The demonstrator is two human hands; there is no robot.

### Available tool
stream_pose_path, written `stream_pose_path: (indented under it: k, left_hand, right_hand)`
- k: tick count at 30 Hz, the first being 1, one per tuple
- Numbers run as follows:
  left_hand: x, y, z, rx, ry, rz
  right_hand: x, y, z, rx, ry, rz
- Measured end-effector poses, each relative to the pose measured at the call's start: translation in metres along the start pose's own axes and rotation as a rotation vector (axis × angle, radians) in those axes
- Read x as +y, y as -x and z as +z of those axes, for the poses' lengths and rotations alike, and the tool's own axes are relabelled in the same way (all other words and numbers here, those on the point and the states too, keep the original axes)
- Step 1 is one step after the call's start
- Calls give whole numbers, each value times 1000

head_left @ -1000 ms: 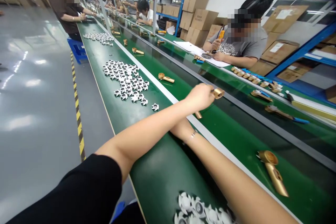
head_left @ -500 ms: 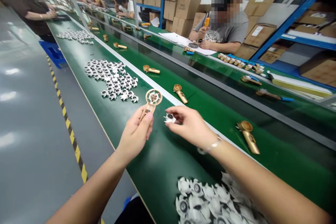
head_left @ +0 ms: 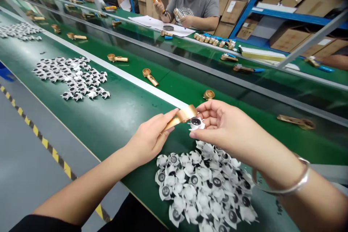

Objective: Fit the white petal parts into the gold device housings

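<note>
My left hand pinches the handle of a gold fan housing, held edge-on above the green conveyor table. My right hand holds a small white fan impeller in its fingertips, right against the round head of the housing. Directly below both hands lies a pile of several white impellers on the table.
Another heap of white impellers lies to the left. Gold housings ride the moving belt beyond a white strip. Across the line a seated person works with an orange tool. Cardboard boxes fill blue shelves behind.
My view has swung right and down. The housing in my left hand has tilted from upright to edge-on, and my right hand has brought the impeller up against its head.
</note>
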State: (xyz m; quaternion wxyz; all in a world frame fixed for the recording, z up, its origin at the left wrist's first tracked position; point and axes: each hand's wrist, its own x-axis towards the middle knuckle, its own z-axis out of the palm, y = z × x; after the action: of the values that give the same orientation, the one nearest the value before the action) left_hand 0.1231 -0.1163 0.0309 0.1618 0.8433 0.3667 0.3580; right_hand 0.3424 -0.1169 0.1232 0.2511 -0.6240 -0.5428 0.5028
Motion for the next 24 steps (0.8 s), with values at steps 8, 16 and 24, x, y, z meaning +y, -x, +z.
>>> stream_pose_path:
  k: [8, 16, 24]
  left_hand:
    - [20, -8, 14, -64, -103, 82]
    - [28, -14, 12, -107, -351, 193]
    - [24, -20, 13, -113, -437, 317]
  right_hand:
    - [19, 15, -21, -41, 75, -13]
    - [16, 23, -33, -100, 46, 47]
    - [33, 30, -31, -24, -218, -17]
